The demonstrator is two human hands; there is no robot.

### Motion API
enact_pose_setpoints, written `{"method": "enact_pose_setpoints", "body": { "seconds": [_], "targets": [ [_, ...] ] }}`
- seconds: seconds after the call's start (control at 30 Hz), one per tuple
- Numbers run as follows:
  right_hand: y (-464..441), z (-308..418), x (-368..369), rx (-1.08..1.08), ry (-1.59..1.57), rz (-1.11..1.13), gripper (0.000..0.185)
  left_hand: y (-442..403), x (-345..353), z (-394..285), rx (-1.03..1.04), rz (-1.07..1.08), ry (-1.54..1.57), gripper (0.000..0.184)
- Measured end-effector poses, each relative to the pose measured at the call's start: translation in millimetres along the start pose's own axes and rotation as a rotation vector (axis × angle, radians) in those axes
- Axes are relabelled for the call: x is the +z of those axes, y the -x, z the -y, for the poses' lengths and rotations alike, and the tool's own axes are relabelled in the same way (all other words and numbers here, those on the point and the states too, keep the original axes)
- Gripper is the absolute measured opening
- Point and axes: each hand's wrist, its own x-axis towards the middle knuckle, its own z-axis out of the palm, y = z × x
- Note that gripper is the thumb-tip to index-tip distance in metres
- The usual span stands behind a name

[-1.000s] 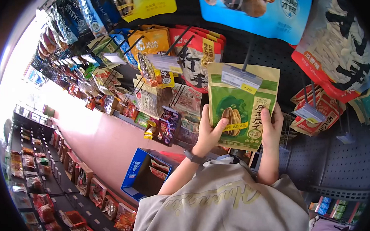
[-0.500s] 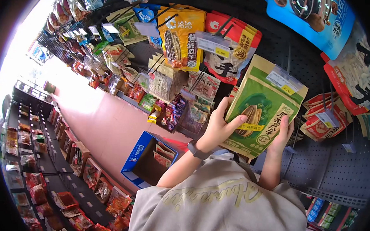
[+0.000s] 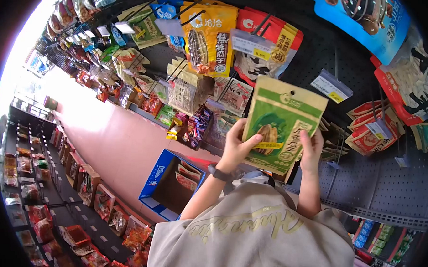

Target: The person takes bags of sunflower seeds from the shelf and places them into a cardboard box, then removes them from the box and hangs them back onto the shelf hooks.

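Between my two hands is a green and tan bag of sunflower seeds (image 3: 283, 123), its front facing up and its hang hole showing at the top. My left hand (image 3: 238, 144), with a dark band on the wrist, grips the bag's left edge, thumb on the front. On the right edge my right hand (image 3: 312, 148) holds it the same way, thumb on the front. My fingers behind the bag are hidden. Just above and to the right, a hook with a price tag (image 3: 332, 86) sticks out from the black pegboard, apart from the bag.
Yellow bags (image 3: 212, 38) and red bags (image 3: 267, 45) hang on hooks above my hands. Small red packs (image 3: 373, 126) hang at right. A blue cardboard box (image 3: 152, 186) with some packs inside stands lower left. Beyond the pink floor (image 3: 104, 138) runs a dark snack shelf (image 3: 59, 207).
The sunflower seed bag has come off the hook and moved down and slightly left, towards my body, in both hands. The price tag now hangs alone.
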Motion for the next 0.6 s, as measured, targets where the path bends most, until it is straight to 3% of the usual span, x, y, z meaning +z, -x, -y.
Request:
{"method": "enact_pose_setpoints", "body": {
  "seconds": [0.1, 0.33, 0.4, 0.47, 0.6],
  "targets": [
    [5.1, 0.5, 24.5, 0.115, 0.064, 0.223, 0.033, 24.0, -42.6, 9.9, -0.036, -0.093, 0.077, 0.041],
    [6.3, -18.6, 110.7, 0.231, 0.177, 0.712, 0.025, 115.5, -143.8, -26.6, -0.040, -0.346, -0.073, 0.031],
    [15.3, -27.9, 143.4, 0.233, 0.214, 0.821, 0.017, 147.4, -162.6, -36.7, -0.038, -0.455, -0.050, 0.029],
    [17.8, -20.8, 175.8, 0.206, 0.494, 1.057, 0.016, 181.6, -188.3, -37.3, -0.044, -0.530, -0.156, 0.029],
    [48.7, -41.7, 235.6, 0.072, 0.580, 1.344, 0.015, 242.2, -223.0, -33.6, -0.069, -0.733, -0.165, 0.032]
  ]
}}
